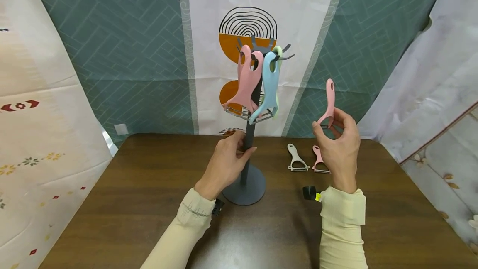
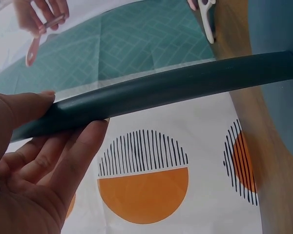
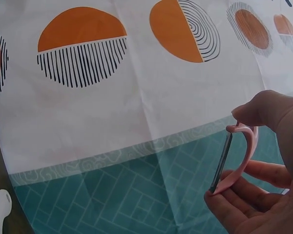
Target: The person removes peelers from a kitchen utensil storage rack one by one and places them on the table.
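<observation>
My left hand [image 1: 226, 162] grips the dark post [image 2: 176, 87] of an upright stand, thumb on one side and fingers on the other. From the hooks at the stand's top hang pink peelers [image 1: 249, 80], a blue peeler [image 1: 269, 82] and a green one [image 1: 278, 53] partly behind it. Off to the right, my right hand [image 1: 341, 146] pinches a pink peeler [image 1: 329, 103] by its blade end, with the looped handle pointing up. In the right wrist view, the thumb and fingers hold both sides of that peeler's head [image 3: 246, 161], the metal blade facing away from the palm.
On the brown table [image 1: 149, 219] lie a white peeler [image 1: 295, 157] and another pink peeler [image 1: 318, 157], close to the right hand. The stand's round base [image 1: 248, 192] rests mid-table. Patterned cloths [image 1: 138, 53] hang behind and at both sides.
</observation>
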{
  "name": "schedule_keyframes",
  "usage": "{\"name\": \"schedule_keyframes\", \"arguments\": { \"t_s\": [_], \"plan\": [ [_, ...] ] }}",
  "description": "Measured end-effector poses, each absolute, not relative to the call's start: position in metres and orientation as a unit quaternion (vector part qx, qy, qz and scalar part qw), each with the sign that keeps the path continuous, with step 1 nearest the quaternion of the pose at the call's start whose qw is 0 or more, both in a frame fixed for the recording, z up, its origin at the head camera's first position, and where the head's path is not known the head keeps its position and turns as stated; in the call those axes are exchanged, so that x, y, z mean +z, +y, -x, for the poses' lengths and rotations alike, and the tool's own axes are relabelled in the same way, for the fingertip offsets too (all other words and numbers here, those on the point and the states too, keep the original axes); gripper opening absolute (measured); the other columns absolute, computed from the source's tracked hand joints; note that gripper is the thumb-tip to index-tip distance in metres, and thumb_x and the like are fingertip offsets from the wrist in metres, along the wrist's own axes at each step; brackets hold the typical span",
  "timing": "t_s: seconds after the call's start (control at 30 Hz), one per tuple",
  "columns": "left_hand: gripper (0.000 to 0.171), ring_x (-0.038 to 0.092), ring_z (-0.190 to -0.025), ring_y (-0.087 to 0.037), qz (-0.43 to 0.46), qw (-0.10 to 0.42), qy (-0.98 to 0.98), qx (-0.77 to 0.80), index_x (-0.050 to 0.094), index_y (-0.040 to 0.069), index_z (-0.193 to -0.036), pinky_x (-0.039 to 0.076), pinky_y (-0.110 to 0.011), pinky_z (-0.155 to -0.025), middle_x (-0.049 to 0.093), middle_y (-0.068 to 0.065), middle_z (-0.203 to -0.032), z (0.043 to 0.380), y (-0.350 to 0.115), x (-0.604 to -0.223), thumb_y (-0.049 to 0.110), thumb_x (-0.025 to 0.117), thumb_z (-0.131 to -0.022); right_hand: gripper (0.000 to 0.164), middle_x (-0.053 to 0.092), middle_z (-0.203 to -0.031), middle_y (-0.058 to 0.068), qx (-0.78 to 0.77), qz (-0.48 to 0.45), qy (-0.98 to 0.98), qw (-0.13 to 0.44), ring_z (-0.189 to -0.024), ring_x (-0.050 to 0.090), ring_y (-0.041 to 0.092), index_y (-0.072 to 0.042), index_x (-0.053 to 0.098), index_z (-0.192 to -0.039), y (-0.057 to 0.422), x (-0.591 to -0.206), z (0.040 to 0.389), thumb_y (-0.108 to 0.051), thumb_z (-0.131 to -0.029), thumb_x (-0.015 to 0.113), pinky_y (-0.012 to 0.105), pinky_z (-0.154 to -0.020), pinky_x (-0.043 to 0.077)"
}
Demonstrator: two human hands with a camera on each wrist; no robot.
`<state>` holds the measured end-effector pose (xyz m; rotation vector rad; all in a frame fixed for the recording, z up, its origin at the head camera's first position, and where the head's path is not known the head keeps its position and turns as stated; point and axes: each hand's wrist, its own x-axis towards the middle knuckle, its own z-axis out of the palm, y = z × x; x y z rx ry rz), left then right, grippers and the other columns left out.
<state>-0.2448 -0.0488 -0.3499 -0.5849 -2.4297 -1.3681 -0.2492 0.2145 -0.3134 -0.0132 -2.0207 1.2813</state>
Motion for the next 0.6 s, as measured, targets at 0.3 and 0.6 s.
{"name": "schedule_keyframes", "arguments": {
  "t_s": [0.3, 0.6],
  "plan": [
    [0.017, 0.073, -0.079, -0.011, 0.2, 0.149, -0.845, -0.473, 0.063, 0.008, -0.105, 0.063, -0.029, -0.078, 0.068, -0.002, -0.088, 0.2463, -0.0475, -0.3479, 0.016, 0.074, -0.095, 0.052, 0.06, -0.121, -0.002, 0.501, 0.011, -0.782, 0.371, -0.109, 0.055, 0.009, -0.016, 0.062, -0.137, 0.2187, -0.3127, 0.2479, -0.022, -0.088, 0.079, 0.022, -0.101, 0.052],
    [0.019, 0.073, -0.08, -0.012, 0.198, 0.14, -0.842, -0.481, 0.063, 0.008, -0.106, 0.063, -0.031, -0.078, 0.068, -0.003, -0.089, 0.2453, -0.0436, -0.3498, 0.014, 0.075, -0.094, 0.054, 0.061, -0.129, 0.007, 0.488, 0.013, -0.798, 0.355, -0.115, 0.056, 0.015, -0.014, 0.059, -0.139, 0.2202, -0.3193, 0.2489, -0.024, -0.089, 0.078, 0.025, -0.102, 0.052]
  ]
}}
